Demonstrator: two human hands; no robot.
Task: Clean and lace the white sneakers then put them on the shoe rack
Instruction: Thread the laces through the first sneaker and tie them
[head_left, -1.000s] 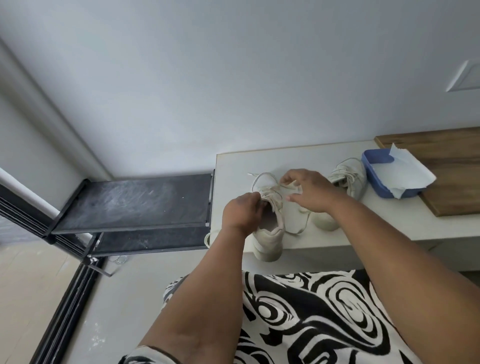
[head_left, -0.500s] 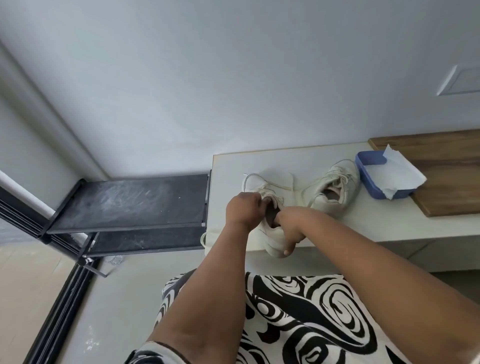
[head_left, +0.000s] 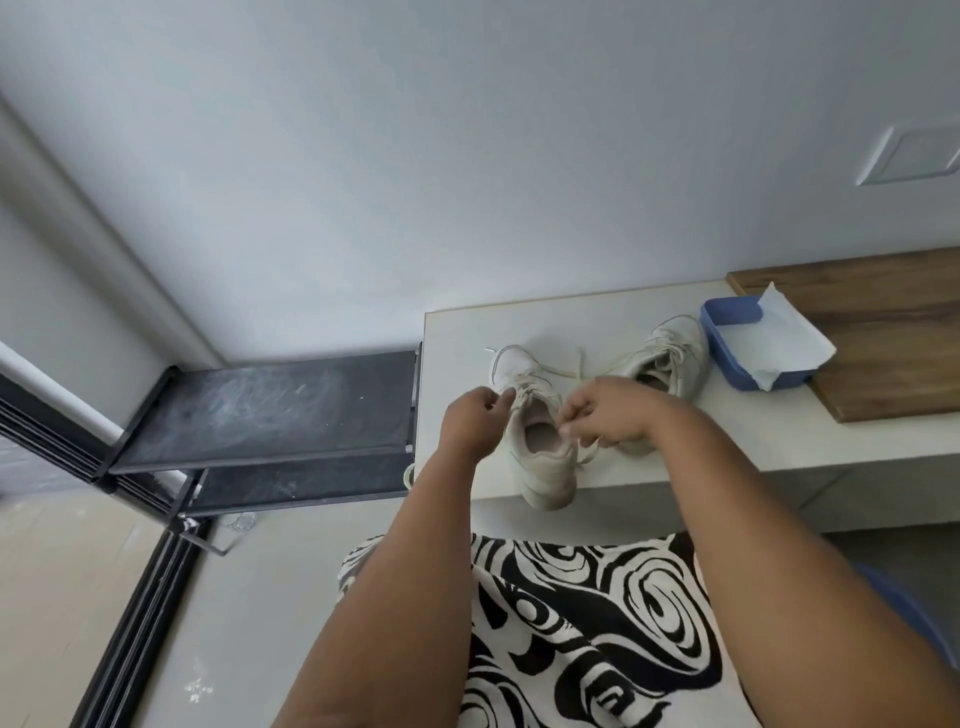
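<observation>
We see a white sneaker (head_left: 540, 441) on the pale tabletop (head_left: 457, 332), its toe toward the wall and its heel hanging over the near edge. Our left hand (head_left: 470, 423) is at the shoe's left side by the eyelets, fingers curled and pinching a lace (head_left: 558, 370) there. Our right hand (head_left: 605, 410) is at the shoe's right side, thumb and fingers pinching the lace just above the collar; a loose end hangs below this hand. Another stretch of lace runs from the shoe across the tabletop toward the second sneaker (head_left: 670, 353), which lies tilted behind the right hand, just beside a blue tray (head_left: 727, 358) holding a white paper (head_left: 774, 343). The tray rests partly against a wooden board (head_left: 883, 332). Left of the tabletop stands the black shoe rack (head_left: 270, 405), its two dusty shelves bare.
</observation>
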